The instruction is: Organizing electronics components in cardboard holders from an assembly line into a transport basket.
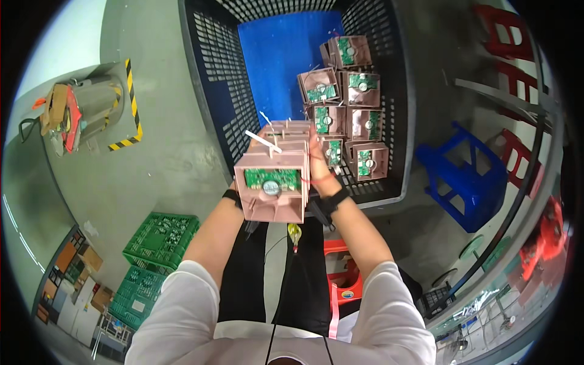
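Observation:
Between my two hands is a stack of pinkish-brown plastic housings [272, 159], held over the near edge of a black crate. The front housing shows a green circuit board [255, 177] with a round silver-grey part on it. My right hand [319, 159] presses along the stack's right side, fingers pointing forward. My left hand [233, 185] is on the left side, mostly hidden behind the housings. A white strip and thin wires stick up from the top of the stack, and a red wire loops by my right hand.
The black crate [399, 121] has a blue bottom [271, 67]; several similar housings [364, 90] stand along its right side. A blue stool [468, 176] is to the right, a red stool [344, 277] near my legs. Green crates [161, 240] and a bin [91, 112] stand left.

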`<state>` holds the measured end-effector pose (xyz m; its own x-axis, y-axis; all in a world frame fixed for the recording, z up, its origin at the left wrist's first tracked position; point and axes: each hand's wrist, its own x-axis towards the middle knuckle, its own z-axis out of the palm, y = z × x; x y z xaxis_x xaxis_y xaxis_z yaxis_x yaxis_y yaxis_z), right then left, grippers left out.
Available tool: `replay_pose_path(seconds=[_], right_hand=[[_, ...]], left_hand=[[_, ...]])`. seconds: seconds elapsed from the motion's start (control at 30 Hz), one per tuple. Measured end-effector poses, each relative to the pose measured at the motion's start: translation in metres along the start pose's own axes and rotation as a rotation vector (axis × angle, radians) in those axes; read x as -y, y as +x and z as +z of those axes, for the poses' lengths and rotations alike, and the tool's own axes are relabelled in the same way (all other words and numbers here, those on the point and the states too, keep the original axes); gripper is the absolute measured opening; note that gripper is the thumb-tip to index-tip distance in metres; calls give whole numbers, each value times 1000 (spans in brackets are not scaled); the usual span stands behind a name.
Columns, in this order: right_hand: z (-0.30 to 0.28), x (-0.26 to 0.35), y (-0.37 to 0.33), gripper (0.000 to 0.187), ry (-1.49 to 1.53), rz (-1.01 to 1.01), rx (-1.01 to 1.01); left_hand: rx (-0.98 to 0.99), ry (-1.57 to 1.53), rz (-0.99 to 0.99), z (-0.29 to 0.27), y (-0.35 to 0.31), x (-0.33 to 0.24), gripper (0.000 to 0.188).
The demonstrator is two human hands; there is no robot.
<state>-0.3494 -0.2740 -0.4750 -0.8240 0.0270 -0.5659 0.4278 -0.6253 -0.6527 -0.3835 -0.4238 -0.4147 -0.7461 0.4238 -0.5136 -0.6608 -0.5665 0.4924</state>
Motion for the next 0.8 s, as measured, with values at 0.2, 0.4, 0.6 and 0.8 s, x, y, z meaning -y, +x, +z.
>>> replay_pose_path(seconds=[0.2, 0.4, 0.6, 0.8], right_hand=[[-74, -69, 64, 71, -257, 51, -59], [-95, -91, 80, 71, -173, 231, -207], [-141, -143, 105, 66, 102, 402, -237], [-140, -167, 111, 65, 189, 258, -349]], left_hand=[[-21, 23, 30, -50, 41, 50, 43], [-21, 66, 83, -86, 79, 92, 42], [11, 55, 118, -132, 113, 134, 42], [-17, 88, 171, -179, 133, 168, 41]])
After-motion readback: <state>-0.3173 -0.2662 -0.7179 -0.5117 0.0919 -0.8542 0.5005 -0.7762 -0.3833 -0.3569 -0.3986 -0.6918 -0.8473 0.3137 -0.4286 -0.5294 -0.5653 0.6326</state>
